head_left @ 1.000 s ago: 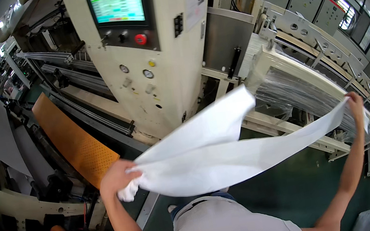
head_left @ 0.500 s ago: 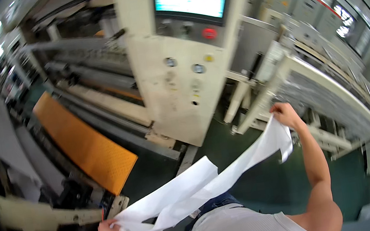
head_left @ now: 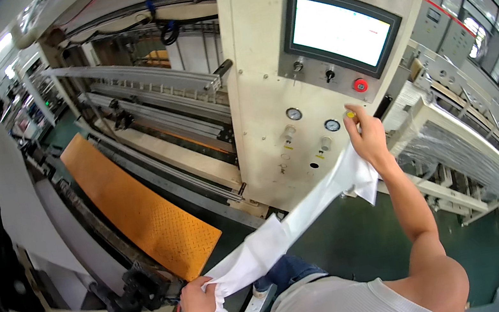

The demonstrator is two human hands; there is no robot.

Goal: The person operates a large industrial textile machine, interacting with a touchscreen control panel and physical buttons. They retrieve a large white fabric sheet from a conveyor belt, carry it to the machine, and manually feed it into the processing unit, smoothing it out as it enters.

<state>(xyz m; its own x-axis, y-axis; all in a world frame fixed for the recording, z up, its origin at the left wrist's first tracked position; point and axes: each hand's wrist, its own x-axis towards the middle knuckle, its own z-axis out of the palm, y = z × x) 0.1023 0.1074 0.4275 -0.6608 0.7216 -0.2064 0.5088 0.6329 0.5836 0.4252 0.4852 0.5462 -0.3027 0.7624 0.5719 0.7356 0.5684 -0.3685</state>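
Observation:
A long strip of thin white sheet material (head_left: 309, 211) stretches slantwise between my hands, creased and doubled over in its middle. My left hand (head_left: 199, 302), low near the machine frame, is closed on the strip's bunched end. Higher up, my right hand (head_left: 368, 138) is in front of the cream control cabinet (head_left: 266, 160). The strip's other end hangs from beneath its fingers, which partly hide how they grip it. Its index finger and thumb reach up beside a small yellow label (head_left: 351, 114); whether they touch the cabinet I cannot tell.
The cabinet carries a lit screen (head_left: 340, 31), a red button (head_left: 360, 84), dark knobs and round gauges (head_left: 294, 114). An orange textured plate (head_left: 140, 204) runs along the left machine's rollers (head_left: 158, 105). A film-wrapped machine frame (head_left: 455, 151) stands at the right above green floor.
My right hand has moved left and up to the cabinet, carrying its end of the strip. The strip looks more bunched together. The view has shifted, with the screen now farther right.

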